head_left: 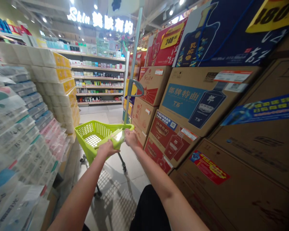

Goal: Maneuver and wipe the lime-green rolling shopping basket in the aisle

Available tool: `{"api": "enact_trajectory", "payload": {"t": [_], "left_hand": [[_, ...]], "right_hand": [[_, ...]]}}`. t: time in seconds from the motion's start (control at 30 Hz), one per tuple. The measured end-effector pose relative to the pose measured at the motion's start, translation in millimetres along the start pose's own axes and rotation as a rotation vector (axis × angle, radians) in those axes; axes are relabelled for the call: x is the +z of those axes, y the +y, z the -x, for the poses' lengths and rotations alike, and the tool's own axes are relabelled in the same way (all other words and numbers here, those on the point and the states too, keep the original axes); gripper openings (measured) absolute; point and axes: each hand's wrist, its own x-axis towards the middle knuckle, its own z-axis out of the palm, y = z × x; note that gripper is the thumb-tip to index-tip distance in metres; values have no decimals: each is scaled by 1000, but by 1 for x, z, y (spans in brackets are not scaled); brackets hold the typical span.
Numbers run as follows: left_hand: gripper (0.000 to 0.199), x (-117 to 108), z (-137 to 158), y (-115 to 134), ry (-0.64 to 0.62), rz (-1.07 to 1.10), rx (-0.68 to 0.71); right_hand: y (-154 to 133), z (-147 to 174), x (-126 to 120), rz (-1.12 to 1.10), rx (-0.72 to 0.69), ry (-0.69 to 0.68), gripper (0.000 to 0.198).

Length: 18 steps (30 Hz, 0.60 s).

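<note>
A lime-green shopping cart (85, 141) with a latticed basket and dark wheeled legs stands in front of me on the floor. My left hand (108, 148) is closed on the near edge of the cart, at its handle. Farther right, my right hand (130, 138) grips the same handle near the corner, fingers partly hidden. Between the two hands a shiny pale panel (118, 136) on the handle catches the light. Through the basket's slats the inside shows only lattice and floor.
Stacked cardboard liquor cartons (180, 102) line the right side closely. Tissue packs (19, 125) and yellow-and-white paper bundles (62, 83) are piled on the left. A metal pole (136, 45) with a grey grip rises beyond the cart. Stocked shelves (98, 77) stand ahead across the tiled aisle.
</note>
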Motion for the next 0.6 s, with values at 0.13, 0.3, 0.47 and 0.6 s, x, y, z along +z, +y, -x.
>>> {"api": "enact_trajectory", "payload": {"t": [0.13,0.3,0.47,0.6], "left_hand": [[76,2,-6,4,5,31,-6],[86,3,-10,3,2,38,-42],[84,1,-13,3,3,56,-74],[77,0,-12,2,22,70,-74]], "right_hand": [[-16,23,25,-48,-164,4,36],[-16,-9,6,-15,-131,39,37],[-24,-15,1,0,-155,10,35],[-27,18,21,10,-345,75,34]]}}
